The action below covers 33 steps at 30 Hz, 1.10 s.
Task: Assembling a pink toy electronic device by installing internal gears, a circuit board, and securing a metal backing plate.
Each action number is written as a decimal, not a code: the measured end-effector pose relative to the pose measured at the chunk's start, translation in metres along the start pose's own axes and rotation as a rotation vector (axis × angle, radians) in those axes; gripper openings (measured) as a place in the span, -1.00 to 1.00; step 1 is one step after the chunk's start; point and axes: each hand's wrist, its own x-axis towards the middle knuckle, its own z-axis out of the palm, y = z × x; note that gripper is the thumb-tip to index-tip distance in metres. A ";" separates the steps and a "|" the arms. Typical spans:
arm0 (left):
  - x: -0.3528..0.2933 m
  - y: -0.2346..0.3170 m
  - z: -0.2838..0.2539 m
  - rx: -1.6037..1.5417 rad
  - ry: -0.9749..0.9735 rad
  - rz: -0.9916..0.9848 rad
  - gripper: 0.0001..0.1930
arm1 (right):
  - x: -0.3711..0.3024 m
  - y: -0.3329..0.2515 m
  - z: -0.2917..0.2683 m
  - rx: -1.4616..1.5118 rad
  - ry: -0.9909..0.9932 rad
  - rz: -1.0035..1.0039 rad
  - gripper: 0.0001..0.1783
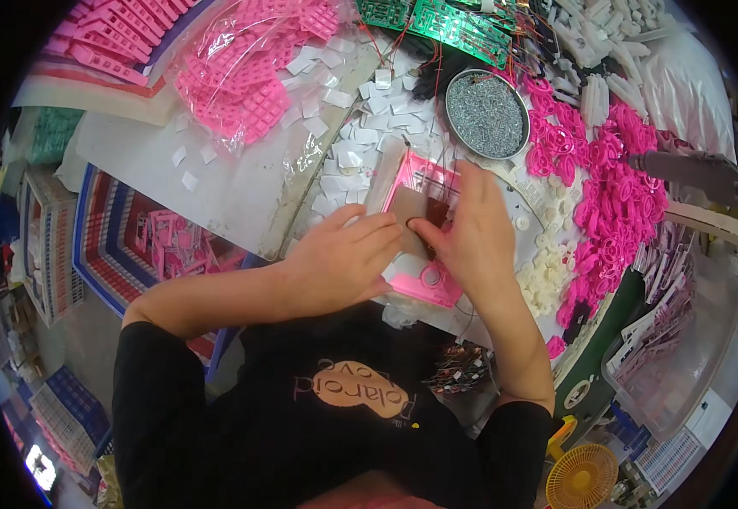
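left hand (pixel 335 261) and right hand (pixel 481 237) gripping a pink casing (pixel 416 287), i'm apparently seating its brown panel (pixel 409 206); next likely needs screws (pixel 484 114), one o'clock.

Dish (pixel 489 158) behind casing (pixel 428 287), circuit boards (pixel 462 36) behind dish, heaped parts (pixel 619 178) right, crate (pixel 99 242) left

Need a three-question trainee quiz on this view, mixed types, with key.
1. True or false: the left hand and the right hand are both at the pink casing.
2. What fills the round dish? A) white squares; B) small silvery pieces; C) pink rings.
3. Fill in: the fan at the picture's lower right is ____ in colour.
Key: 1. true; 2. B; 3. yellow.
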 end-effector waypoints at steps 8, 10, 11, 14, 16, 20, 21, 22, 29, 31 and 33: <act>0.007 0.003 -0.003 0.065 -0.054 0.012 -0.38 | -0.054 0.006 0.033 -0.159 0.071 -0.428 -0.45; 0.006 0.003 -0.003 0.092 -0.043 0.016 -0.38 | -0.056 -0.002 0.030 -0.168 0.011 -0.393 -0.42; 0.006 0.003 -0.004 0.107 -0.035 0.018 -0.38 | -0.056 -0.004 0.027 -0.175 -0.018 -0.378 -0.41; 0.013 0.000 -0.010 0.082 -0.088 0.056 -0.39 | -0.056 -0.005 0.025 -0.198 -0.022 -0.380 -0.41; 0.022 0.000 -0.022 0.103 -0.214 0.059 -0.42 | -0.060 -0.010 0.027 -0.209 -0.033 -0.353 -0.38; 0.026 0.000 -0.025 0.129 -0.275 0.111 -0.47 | -0.063 -0.013 0.032 -0.189 -0.044 -0.322 -0.33; 0.028 -0.001 -0.028 0.105 -0.314 0.110 -0.52 | -0.062 -0.011 0.032 -0.174 -0.040 -0.331 -0.33; 0.033 -0.003 -0.034 0.078 -0.355 0.117 -0.58 | -0.062 -0.009 0.033 -0.160 -0.034 -0.331 -0.33; 0.197 -0.084 -0.011 0.051 0.050 0.018 -0.86 | -0.061 -0.015 0.029 -0.285 -0.004 -0.321 -0.40; 0.220 -0.096 0.001 0.168 -0.048 -0.050 -0.88 | -0.058 -0.020 0.027 -0.284 -0.031 -0.347 -0.40; 0.233 -0.097 0.007 0.358 -0.268 -0.036 -0.89 | -0.057 -0.023 0.024 -0.260 -0.022 -0.359 -0.40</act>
